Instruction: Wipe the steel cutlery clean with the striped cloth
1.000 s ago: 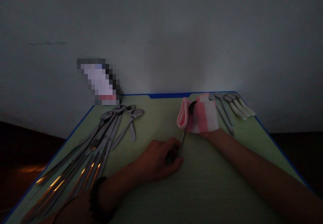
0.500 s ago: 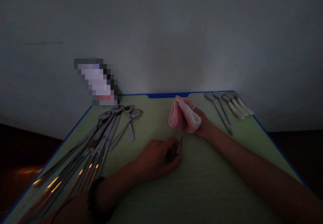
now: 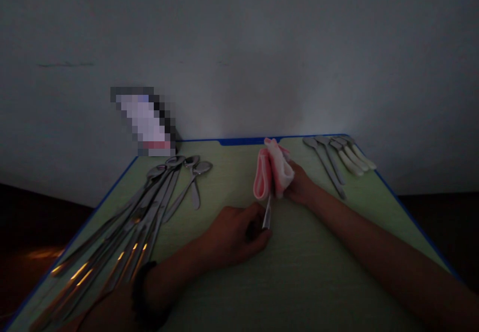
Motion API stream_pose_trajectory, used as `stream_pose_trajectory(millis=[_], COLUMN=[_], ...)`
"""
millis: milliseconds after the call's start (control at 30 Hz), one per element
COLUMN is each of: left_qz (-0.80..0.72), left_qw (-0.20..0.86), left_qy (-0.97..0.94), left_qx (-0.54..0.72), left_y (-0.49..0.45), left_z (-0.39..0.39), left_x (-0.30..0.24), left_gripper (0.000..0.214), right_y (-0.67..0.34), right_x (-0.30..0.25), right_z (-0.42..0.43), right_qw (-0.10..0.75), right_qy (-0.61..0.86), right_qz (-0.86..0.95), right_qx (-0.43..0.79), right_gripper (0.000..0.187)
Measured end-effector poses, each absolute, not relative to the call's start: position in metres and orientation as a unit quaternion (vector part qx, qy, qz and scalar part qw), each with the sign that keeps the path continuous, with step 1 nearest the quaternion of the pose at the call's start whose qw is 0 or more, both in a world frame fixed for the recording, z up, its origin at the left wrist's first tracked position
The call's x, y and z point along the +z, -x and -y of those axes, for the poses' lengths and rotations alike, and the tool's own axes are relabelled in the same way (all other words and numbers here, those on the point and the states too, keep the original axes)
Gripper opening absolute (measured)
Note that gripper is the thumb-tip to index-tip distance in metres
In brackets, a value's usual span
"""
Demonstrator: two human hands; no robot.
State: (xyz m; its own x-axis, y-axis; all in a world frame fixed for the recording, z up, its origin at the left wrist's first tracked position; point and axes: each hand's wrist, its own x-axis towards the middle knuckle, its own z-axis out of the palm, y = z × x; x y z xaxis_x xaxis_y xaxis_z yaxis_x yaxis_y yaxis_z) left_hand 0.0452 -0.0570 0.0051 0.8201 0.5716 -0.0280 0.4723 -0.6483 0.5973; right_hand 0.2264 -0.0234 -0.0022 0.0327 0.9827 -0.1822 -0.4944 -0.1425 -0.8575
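Observation:
My left hand [image 3: 234, 234] rests on the green table [image 3: 299, 272] with its fingers closed on the handle end of a metal spoon [image 3: 267, 214]. The spoon points away from me and its bowl end is hidden inside a pink and white cloth [image 3: 272, 174]. My right hand [image 3: 299, 184] is closed on that cloth, which is folded around the far end of the spoon. The scene is dim.
Several long metal spoons [image 3: 149, 207] lie fanned out at the left of the table. Several more spoons, some with pale handles [image 3: 339, 160], lie at the far right corner. A blurred-out object [image 3: 144, 122] leans against the grey wall [image 3: 239, 47]. The table has a blue edge.
One second ago the cloth lay spread over my right hand with the spoon's bowl showing. Now the cloth is bunched around the spoon's end. My left hand has held its place.

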Motion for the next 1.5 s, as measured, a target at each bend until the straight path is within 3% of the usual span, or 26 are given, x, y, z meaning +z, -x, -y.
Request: stream_pose_trajectory(millis=[300,933,1500], left_qz=[-0.294,-0.292,-0.291], left_qw=[0.301,0.297,0.296], left_qy=[-0.904,-0.906,-0.906], left_qx=[0.075,0.074,0.078], left_y=[-0.0461,-0.0458,-0.0468], left_z=[0.0563,0.0569,0.0573], left_x=[0.0044,0.0052,0.0072], left_gripper=[0.014,0.014,0.013], right_y=[-0.2265,-0.2264,-0.2267], right_x=[-0.0041,-0.0047,-0.0083], right_z=[0.0215,0.023,0.0212], right_qw=[0.597,0.596,0.589], right_qy=[0.357,0.357,0.406], right_qz=[0.272,0.266,0.294], right_qx=[0.665,0.668,0.634], right_gripper=[0.024,0.025,0.037])
